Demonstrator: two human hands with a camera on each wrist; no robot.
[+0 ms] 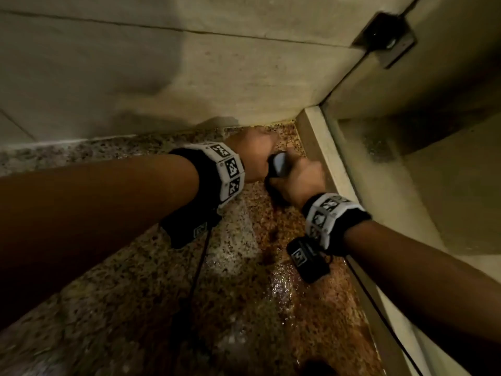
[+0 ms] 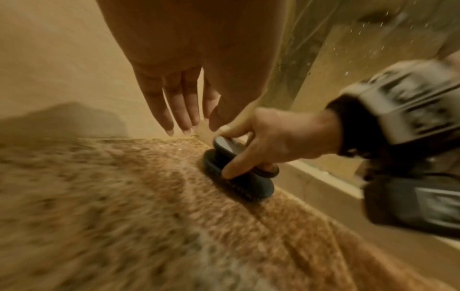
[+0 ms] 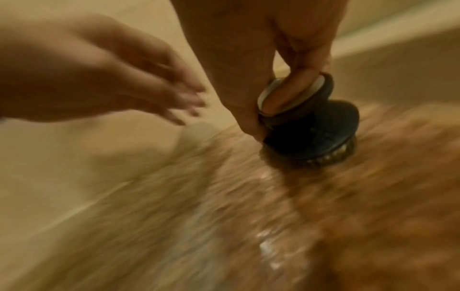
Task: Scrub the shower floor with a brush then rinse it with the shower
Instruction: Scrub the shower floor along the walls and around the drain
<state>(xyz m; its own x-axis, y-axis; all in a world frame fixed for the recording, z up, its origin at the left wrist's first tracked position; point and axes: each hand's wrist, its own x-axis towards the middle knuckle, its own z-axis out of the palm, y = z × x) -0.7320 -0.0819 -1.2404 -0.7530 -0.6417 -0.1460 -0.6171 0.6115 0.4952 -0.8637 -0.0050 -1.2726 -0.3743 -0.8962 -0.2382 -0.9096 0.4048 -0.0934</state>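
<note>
The shower floor (image 1: 151,294) was speckled granite, brown and grey, more orange near the curb. The brush (image 2: 239,177) was dark, with a pale top. The wristbands (image 1: 230,169) were white with black-and-white square patterns.

The brush (image 2: 239,171) sits on the shower floor (image 2: 124,196) in the corner, beside the curb (image 2: 321,183).

Boxed into the far corner: tiled wall (image 1: 189,85) ahead, raised curb (image 1: 322,156) and glass panel (image 1: 406,169) just right of the brush (image 2: 239,173). Left hand (image 2: 179,106) hovering close beside. Open wet granite floor (image 1: 151,299) leftward and nearer.
</note>
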